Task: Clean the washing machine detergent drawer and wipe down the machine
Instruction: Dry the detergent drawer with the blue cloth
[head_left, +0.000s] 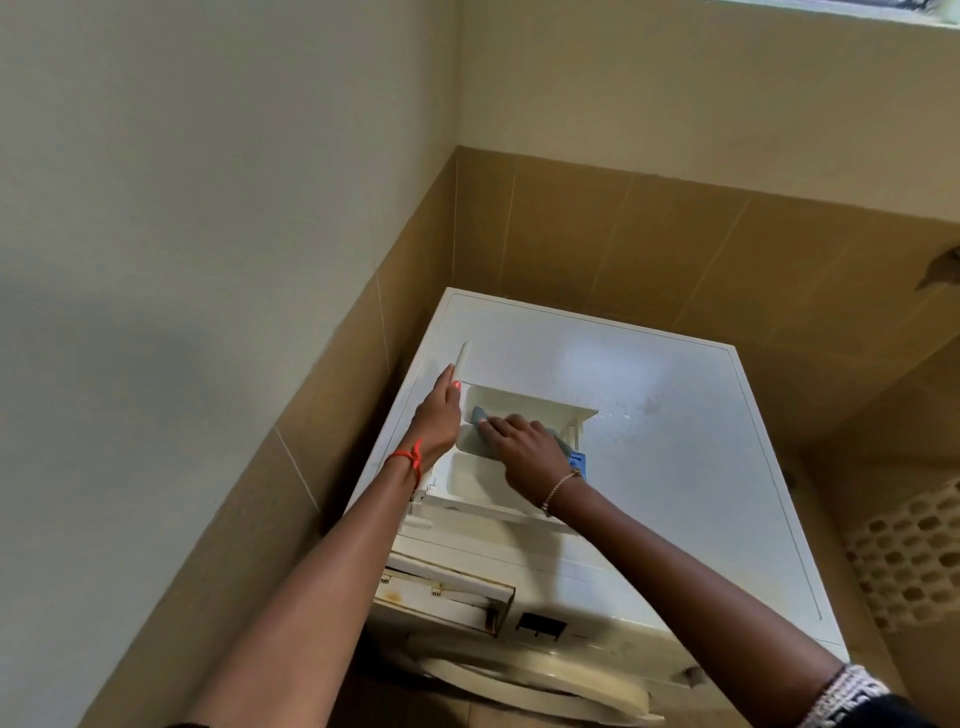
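On top of the washing machine (675, 441), near its left edge, lies the white detergent drawer (470, 488), the left hand (436, 421) clamped on its far end, the right hand (524, 449) pressing a grey-blue cloth (480, 415) inside with straight fingers.

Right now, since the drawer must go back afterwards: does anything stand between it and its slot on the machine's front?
Nothing visible blocks the open slot. The drawer lies on the machine's top, the left hand holding its end; the right hand presses a cloth inside it, which must come out first.
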